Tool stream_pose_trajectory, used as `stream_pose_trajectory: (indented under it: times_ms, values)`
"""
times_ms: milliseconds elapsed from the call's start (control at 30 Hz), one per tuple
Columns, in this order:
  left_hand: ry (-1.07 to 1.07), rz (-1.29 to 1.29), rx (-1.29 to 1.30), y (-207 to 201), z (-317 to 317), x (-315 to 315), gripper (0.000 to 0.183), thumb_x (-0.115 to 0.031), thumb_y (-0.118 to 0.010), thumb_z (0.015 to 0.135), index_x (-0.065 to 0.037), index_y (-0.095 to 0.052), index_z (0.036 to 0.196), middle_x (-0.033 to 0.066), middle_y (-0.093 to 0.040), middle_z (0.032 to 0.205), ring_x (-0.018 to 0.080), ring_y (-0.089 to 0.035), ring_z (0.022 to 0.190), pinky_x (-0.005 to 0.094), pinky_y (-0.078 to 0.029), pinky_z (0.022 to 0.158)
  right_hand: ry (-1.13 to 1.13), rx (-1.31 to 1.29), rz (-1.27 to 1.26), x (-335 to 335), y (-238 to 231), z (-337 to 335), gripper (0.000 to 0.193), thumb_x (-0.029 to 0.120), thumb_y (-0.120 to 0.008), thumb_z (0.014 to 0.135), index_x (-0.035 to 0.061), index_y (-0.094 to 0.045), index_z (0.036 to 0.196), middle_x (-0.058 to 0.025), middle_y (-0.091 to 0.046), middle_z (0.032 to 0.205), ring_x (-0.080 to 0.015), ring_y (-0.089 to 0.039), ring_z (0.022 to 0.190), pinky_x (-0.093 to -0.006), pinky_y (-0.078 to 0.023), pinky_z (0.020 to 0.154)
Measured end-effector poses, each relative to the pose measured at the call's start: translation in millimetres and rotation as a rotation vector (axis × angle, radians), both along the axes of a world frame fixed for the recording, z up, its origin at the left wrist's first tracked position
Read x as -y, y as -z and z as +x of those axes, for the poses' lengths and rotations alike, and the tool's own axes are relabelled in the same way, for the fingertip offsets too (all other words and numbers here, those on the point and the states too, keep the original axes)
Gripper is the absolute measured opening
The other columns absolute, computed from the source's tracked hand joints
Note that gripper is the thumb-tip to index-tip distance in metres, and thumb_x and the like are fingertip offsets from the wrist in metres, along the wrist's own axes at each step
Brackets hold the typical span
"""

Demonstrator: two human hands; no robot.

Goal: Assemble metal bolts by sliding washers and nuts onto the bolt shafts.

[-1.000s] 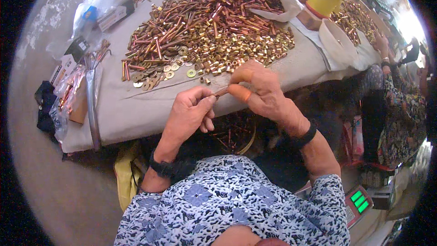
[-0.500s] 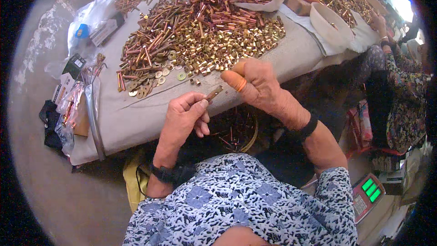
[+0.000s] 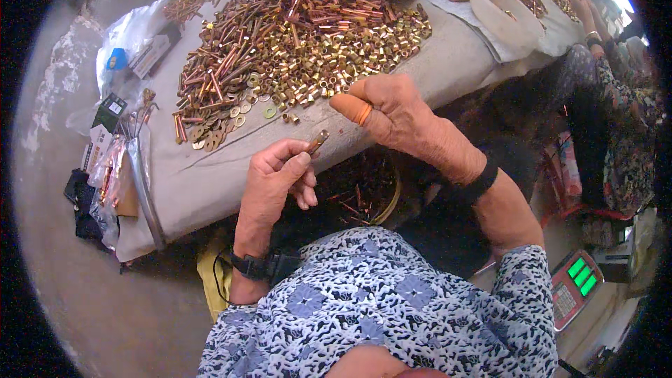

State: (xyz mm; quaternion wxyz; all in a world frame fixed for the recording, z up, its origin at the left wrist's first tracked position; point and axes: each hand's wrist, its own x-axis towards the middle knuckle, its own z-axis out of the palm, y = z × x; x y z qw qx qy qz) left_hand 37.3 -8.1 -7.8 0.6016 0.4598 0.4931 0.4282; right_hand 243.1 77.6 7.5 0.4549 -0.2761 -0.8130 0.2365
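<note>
My left hand (image 3: 269,178) is closed over the table's near edge. Its thumb and fingertips pinch a short brass-coloured bolt (image 3: 318,141), with one end sticking out toward the pile. Just right of it, my right hand (image 3: 395,115) is closed in the air, an orange finger cot (image 3: 352,108) on its thumb. Whatever its curled fingers may hold is hidden. Beyond both hands lies a heap of small gold-coloured metal sleeves (image 3: 329,63), mixed at its left with coppery bolts (image 3: 220,73). Flat washers (image 3: 217,126) lie at the heap's near left.
The cloth-covered table (image 3: 203,196) slopes across in front of me. Plastic bags (image 3: 126,38) and bent metal rods (image 3: 140,161) line its left end. A white bowl (image 3: 504,21) sits far right. A container of bolts (image 3: 364,192) is below the edge; a scale (image 3: 572,287) stands lower right.
The view has shifted a little, so the table's contents sit further left and up. The bolt in my left hand is tilted more upright. My right hand stays closed near the sleeves.
</note>
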Motion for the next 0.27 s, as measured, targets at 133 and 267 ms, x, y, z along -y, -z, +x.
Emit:
stream_pose_trajectory:
  times_ms: [133,267]
  values:
    - [0.011,0.007,0.011,1,-2,1,0.020,-0.017,-0.056,0.087,0.000,-0.055,0.098,0.0067,-0.058,0.064,0.0138,-0.057,0.046,0.0216,-0.045,0.037,-0.056,-0.141,-0.005,3,3,-5,0.020,0.024,-0.065,0.078,0.0042,-0.063,0.078,-0.0147,-0.058,0.063,-0.0242,-0.058,0.056,-0.0353,-0.044,0.050]
    - [-0.001,-0.005,-0.019,1,-1,1,0.023,-0.017,-0.056,0.087,0.000,-0.053,0.102,0.0065,-0.058,0.065,0.0149,-0.058,0.046,0.0225,-0.045,0.037,-0.298,0.049,-0.043,11,-6,0,0.029,0.020,-0.066,0.078,0.0066,-0.060,0.103,-0.0124,-0.063,0.087,-0.0207,-0.062,0.075,-0.0303,-0.048,0.065]
